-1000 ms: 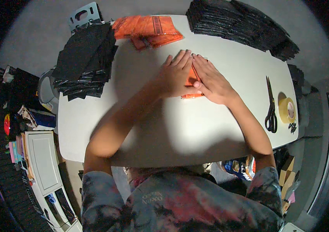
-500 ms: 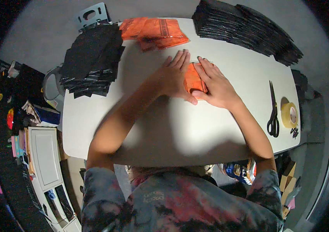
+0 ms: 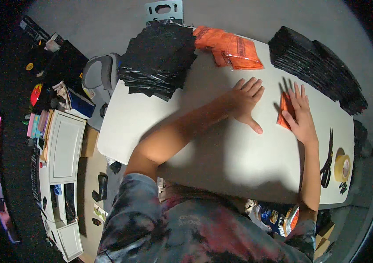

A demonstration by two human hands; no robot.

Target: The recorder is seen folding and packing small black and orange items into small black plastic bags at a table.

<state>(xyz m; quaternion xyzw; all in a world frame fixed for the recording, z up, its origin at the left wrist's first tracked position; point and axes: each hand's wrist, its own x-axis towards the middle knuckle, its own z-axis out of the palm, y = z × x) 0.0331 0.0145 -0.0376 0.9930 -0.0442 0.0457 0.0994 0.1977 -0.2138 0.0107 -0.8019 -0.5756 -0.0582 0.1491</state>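
Note:
Over the white table, my left hand is open with its fingers and thumb spread, holding nothing. My right hand lies over the right part of a folded orange plastic packet. Its fingers are stretched out, reach past the packet's far end and cover that side of it. Whether the palm presses on the packet or hovers just above it, I cannot tell. More orange packets in clear film lie in an overlapping pile at the far edge, beyond my left hand.
A pile of flat black plastic bags sits at the far left, and a long fanned row of black bags runs along the far right edge. Black scissors and a roll of yellowish tape lie at right. A white cabinet stands left.
My hands were together around the orange packet. Now they are apart, the packet beneath my right hand further right and my left hand off it. The whole view has also turned.

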